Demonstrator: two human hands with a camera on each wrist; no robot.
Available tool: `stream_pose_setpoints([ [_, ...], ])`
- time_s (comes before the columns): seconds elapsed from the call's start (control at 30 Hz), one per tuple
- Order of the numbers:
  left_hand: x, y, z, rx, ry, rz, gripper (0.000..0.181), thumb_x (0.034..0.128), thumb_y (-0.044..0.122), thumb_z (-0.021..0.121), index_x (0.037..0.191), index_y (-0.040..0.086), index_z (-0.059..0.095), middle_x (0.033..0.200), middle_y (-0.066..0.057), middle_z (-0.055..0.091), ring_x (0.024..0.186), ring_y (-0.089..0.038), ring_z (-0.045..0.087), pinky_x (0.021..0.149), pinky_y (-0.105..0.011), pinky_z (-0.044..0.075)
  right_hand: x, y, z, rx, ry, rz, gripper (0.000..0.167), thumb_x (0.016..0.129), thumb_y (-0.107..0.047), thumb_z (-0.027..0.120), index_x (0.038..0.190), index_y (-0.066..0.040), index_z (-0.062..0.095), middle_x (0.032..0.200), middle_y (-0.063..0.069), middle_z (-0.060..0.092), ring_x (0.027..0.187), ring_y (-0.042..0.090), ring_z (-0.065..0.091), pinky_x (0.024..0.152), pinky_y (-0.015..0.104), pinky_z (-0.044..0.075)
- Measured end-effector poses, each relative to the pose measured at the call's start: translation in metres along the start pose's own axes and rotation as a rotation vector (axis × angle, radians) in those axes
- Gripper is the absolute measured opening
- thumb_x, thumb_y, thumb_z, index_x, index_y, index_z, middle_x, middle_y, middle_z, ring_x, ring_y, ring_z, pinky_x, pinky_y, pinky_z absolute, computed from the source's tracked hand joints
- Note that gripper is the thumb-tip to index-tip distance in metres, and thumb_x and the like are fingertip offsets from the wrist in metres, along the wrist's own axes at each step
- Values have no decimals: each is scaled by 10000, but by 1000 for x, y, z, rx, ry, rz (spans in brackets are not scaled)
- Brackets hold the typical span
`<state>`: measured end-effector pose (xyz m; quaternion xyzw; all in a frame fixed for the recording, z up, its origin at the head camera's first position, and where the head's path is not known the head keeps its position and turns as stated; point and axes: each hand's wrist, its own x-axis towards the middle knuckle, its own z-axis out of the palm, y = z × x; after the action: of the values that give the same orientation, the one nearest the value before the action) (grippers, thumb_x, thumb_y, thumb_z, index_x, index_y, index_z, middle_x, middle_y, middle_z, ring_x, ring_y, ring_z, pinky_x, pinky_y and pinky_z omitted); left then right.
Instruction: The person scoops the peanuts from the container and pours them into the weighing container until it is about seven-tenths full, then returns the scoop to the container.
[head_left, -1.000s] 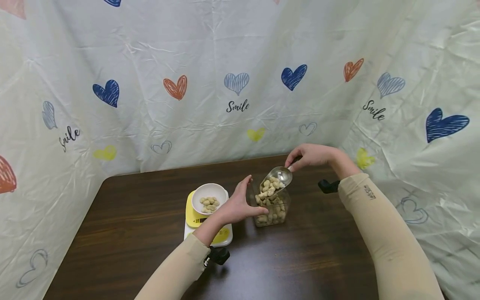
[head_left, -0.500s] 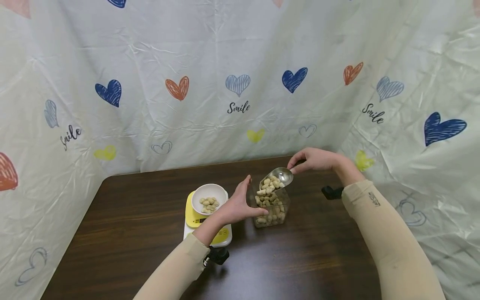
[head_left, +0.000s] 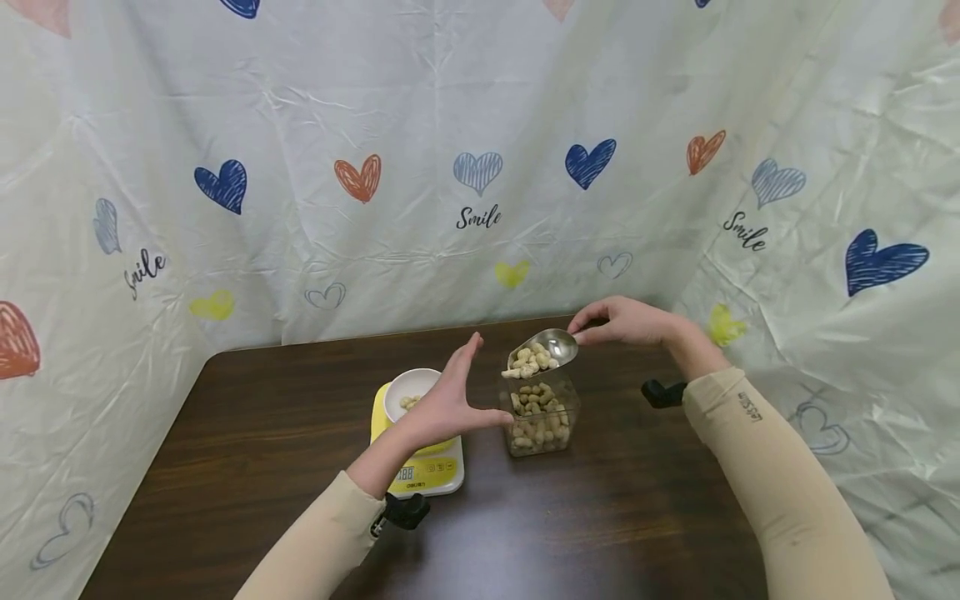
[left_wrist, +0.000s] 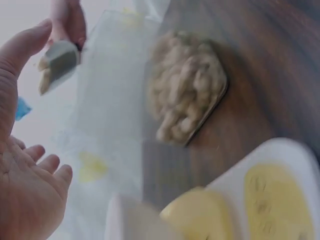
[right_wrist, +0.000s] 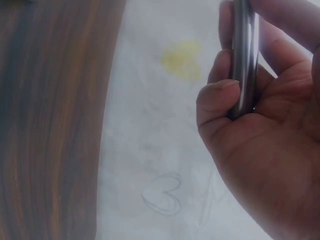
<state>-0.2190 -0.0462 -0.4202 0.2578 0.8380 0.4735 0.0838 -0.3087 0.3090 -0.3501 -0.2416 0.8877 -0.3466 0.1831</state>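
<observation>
My right hand [head_left: 630, 323] grips the handle [right_wrist: 244, 60] of a metal scoop [head_left: 561, 344]. Peanuts in their shells [head_left: 531, 360] lie in the scoop, which is held just above a clear plastic container [head_left: 569, 397] of more peanuts. The left hand [head_left: 442, 407] is spread with thumb and fingers apart, holding nothing; its thumb tip appears close to the container's left side in the head view. Partly behind that hand, a white bowl [head_left: 416, 381] with some peanuts [head_left: 408, 402] sits on a yellow and white kitchen scale [head_left: 429, 473].
Everything stands on a dark wooden table [head_left: 247, 450]. A pale curtain [head_left: 405, 100] printed with hearts hangs behind and along both sides. The scale is left of the container, with a narrow strip of table between them.
The left hand has come away from the container and moved left, now covering part of the bowl. The loaded scoop has risen slightly and shifted left, off the peanuts in the container.
</observation>
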Motion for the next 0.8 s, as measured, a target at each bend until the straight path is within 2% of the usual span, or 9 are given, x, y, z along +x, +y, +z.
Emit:
stream_pose_setpoints([
  [0.17,-13,-6,-30,60,69,32,1224,749,581,867,1652,317,84,1669,100,153,1520,-136,169,1178,-493,265,2,-9,6,15,17,-16,279,972,-304,731,1199,-142,742,1242,39,681,1184,260,586,953,424,483],
  [0.33,-27,-19,-59,102,111,-5,1201,760,567,866,1654,278,118,1662,69,181,1513,-159,192,1168,-511,277,8,-17,15,-2,11,-36,275,976,-330,724,1196,-166,741,1231,22,682,1166,266,593,938,425,485],
  [0.43,-35,-29,-71,107,123,-30,1183,776,510,877,1654,250,127,1662,38,181,1512,-181,191,1169,-522,271,12,-23,22,13,0,-48,272,975,-337,724,1193,-173,741,1234,19,676,1139,259,601,920,433,493],
  [0.6,-48,-48,-79,131,118,-87,1182,768,455,898,1653,230,147,1667,-18,177,1521,-244,168,1155,-571,274,18,-35,32,27,-12,-72,266,970,-331,730,1186,-177,748,1239,18,677,1122,226,606,916,435,498],
  [0.8,-56,-72,-76,175,74,-133,1238,737,500,905,1655,189,134,1672,-109,160,1529,-327,128,1150,-609,259,26,-49,43,45,-9,-45,277,974,-356,722,1198,-195,742,1274,2,662,1162,214,595,935,435,490],
])
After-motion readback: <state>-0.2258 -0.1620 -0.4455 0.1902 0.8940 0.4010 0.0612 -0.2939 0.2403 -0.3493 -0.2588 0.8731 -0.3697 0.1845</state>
